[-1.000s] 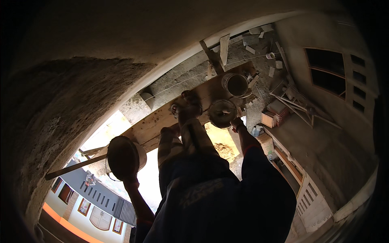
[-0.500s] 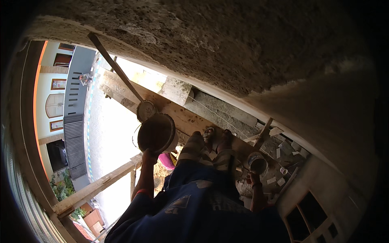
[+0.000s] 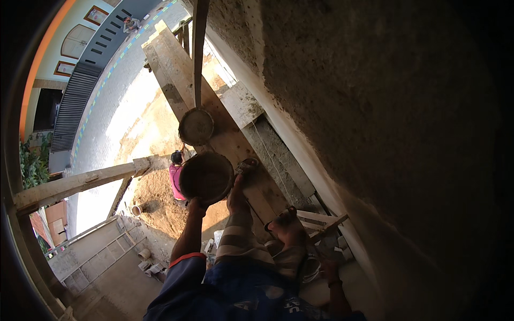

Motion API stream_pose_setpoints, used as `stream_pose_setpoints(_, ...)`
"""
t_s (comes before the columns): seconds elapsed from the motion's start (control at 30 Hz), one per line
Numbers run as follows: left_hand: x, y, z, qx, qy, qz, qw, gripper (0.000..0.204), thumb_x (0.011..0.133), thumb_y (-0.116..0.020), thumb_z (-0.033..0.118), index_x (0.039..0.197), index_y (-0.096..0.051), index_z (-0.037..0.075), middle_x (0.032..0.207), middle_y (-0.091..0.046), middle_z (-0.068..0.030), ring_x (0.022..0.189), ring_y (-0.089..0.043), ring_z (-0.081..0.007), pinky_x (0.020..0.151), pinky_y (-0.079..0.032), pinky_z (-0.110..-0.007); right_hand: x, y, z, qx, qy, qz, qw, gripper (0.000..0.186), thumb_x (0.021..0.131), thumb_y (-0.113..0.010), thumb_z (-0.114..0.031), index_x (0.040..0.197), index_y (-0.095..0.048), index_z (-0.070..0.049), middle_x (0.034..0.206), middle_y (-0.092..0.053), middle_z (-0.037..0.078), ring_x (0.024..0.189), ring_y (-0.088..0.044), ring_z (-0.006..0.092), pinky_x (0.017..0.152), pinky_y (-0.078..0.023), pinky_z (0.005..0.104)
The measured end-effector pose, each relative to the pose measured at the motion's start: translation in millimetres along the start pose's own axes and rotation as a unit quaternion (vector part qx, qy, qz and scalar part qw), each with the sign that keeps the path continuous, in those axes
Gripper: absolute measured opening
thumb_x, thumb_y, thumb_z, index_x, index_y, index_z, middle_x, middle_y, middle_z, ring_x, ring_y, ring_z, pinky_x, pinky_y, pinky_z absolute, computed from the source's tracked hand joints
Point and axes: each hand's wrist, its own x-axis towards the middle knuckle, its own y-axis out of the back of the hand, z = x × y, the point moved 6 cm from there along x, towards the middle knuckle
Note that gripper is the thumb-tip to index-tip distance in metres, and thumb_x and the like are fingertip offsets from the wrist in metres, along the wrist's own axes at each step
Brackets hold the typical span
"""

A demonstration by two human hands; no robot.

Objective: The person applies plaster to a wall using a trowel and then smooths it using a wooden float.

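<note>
My left hand [image 3: 198, 206] grips the near rim of a dark, mortar-crusted bucket [image 3: 208, 176], tilted so its shadowed inside faces me. Beyond it on the plank [image 3: 227, 131] is a second round, mortar-coated container [image 3: 196, 127]. A long wooden pole [image 3: 198, 59] meets its far edge; I cannot tell whether they are joined. Low at the right, my right hand [image 3: 330, 270] is in shadow, with fingers curled. A small bucket [image 3: 311, 268] lies close beside it, partly behind my leg. Whether that hand holds it is unclear.
My sandalled feet [image 3: 247, 165] stand on the raised planks. A rough plastered wall [image 3: 348, 123] rises at the right. A wooden rail [image 3: 80, 183] crosses the left side. Below, a person in pink [image 3: 175, 179] stands on brown soil, beside a container [image 3: 137, 210]; another person [image 3: 129, 24] is farther off.
The whole view has turned, swinging the wall to the right and bringing the person in pink fully into sight. My left hand keeps the bucket; my right hand appears lower, in shadow.
</note>
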Motion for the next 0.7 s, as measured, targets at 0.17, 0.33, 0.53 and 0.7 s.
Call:
stream_pose_setpoints(0.17,80.8,-89.0,-44.0,-0.320,0.138,0.040,0.936,0.037,0.067,-0.080,0.026,0.094,-0.065,0.006,0.091,-0.066,-0.0155,0.084,-0.065,-0.0319,0.074,-0.052,-0.042,23.1,-75.0,-125.3,-0.040,-0.022,0.001,0.999,0.021,0.090,-0.058,-0.021,0.107,-0.057,-0.008,0.075,-0.057,0.003,0.057,-0.056,0.0126,0.047,-0.046,0.0263)
stream_pose_setpoints(0.33,141.8,-167.5,-53.5,-0.386,0.102,0.052,0.916,0.036,0.070,-0.078,0.027,0.098,-0.067,0.008,0.092,-0.067,-0.0161,0.092,-0.064,-0.0334,0.077,-0.051,-0.041,53.3,-167.6,-263.4,-0.161,-0.004,-0.007,0.987,0.046,0.084,-0.056,-0.012,0.128,-0.050,0.001,0.081,-0.063,0.006,0.060,-0.058,0.0111,0.051,-0.048,0.0260)
stream_pose_setpoints(0.53,169.0,-230.3,-48.9,-0.241,0.094,-0.021,0.966,0.034,0.073,-0.069,0.007,0.107,-0.063,0.005,0.103,-0.065,-0.0200,0.099,-0.061,-0.0339,0.084,-0.050,-0.040,118.8,-310.7,-458.9,-0.401,0.280,-0.044,0.871,0.055,0.084,-0.060,-0.013,0.135,-0.043,0.000,0.090,-0.064,0.012,0.083,-0.063,0.0192,0.072,-0.051,0.0321)
stream_pose_setpoints(0.7,188.9,-265.6,-41.2,-0.767,0.410,0.088,0.485,0.054,0.071,-0.053,-0.012,0.122,-0.043,0.004,0.111,-0.053,-0.0178,0.096,-0.059,-0.0338,0.083,-0.055,-0.045,114.8,-457.7,-678.5,-0.347,0.475,-0.082,0.804,0.076,0.086,-0.063,-0.018,0.146,-0.020,-0.001,0.121,-0.053,0.026,0.111,-0.055,0.0300,0.086,-0.049,0.0392)
